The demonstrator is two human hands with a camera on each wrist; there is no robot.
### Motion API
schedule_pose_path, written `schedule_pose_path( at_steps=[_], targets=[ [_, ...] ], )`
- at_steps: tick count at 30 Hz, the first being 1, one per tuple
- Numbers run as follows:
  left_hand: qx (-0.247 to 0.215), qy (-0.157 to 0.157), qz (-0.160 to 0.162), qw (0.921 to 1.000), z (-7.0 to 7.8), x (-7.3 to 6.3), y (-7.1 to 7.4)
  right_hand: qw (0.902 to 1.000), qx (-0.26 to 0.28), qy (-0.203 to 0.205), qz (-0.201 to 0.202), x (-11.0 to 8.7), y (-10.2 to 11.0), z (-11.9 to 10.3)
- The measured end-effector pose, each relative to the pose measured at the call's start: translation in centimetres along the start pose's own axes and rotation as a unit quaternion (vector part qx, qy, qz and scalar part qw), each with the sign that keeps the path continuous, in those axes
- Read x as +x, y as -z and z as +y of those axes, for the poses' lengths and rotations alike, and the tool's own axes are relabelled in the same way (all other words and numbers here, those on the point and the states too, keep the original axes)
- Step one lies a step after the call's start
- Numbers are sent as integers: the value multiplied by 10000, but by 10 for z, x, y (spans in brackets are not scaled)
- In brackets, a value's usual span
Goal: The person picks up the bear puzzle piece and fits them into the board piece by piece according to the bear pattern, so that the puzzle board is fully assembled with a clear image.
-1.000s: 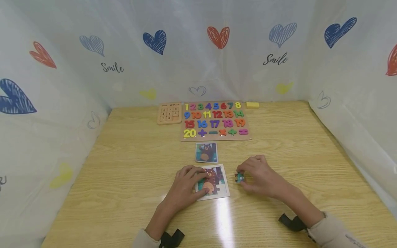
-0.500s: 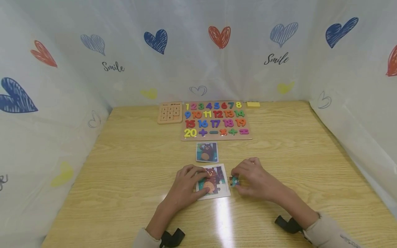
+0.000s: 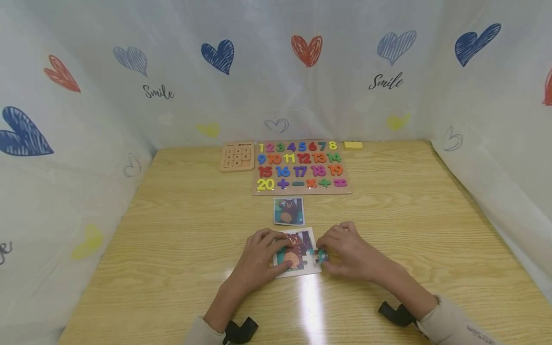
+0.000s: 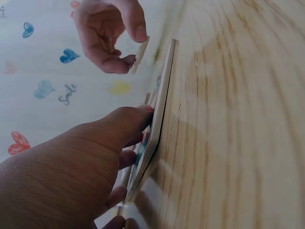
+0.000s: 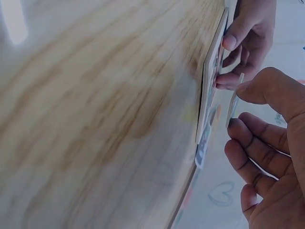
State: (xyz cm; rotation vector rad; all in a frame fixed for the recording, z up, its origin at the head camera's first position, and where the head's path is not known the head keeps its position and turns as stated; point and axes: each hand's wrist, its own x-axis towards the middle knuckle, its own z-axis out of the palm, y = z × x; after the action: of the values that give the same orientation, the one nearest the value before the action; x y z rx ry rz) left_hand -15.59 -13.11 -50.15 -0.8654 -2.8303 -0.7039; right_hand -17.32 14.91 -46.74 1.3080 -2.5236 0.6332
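A jigsaw puzzle board (image 3: 308, 272) with a bear picture lies on the table, its lower right corner showing bare white. My left hand (image 3: 261, 256) rests over its left side, thumb and fingertips pressing the picture; part of the bear is hidden beneath them. Just past the board's right edge, my right hand (image 3: 351, 254) pinches a teal puzzle piece (image 3: 322, 256) between thumb and fingers. In the right wrist view that puzzle piece (image 5: 233, 102) is held edge-on above the board. A square bear picture card (image 3: 289, 212) lies just behind the board.
Farther back lies a number board (image 3: 302, 189) with colourful numerals and signs. A wooden sliding number puzzle (image 3: 237, 167) is to its left, a small yellow block (image 3: 353, 145) to its right. A white curtain (image 3: 258, 86) with printed hearts encloses the table's back and sides.
My right hand has moved left with the puzzle piece, from beside the board up to its right edge. The left hand has stayed on the board.
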Motion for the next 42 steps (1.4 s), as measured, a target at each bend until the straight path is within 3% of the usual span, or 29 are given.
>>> schedule_pose_path(
  at_steps=[36,42],
  targets=[
    [-70,8,24,10000,-2,0,-1,9990,-141,90,-406,13,-17,-10],
    [-8,24,-32,10000,-2,0,-1,9975,-237,-339,-565,12,-14,-10]
  ],
)
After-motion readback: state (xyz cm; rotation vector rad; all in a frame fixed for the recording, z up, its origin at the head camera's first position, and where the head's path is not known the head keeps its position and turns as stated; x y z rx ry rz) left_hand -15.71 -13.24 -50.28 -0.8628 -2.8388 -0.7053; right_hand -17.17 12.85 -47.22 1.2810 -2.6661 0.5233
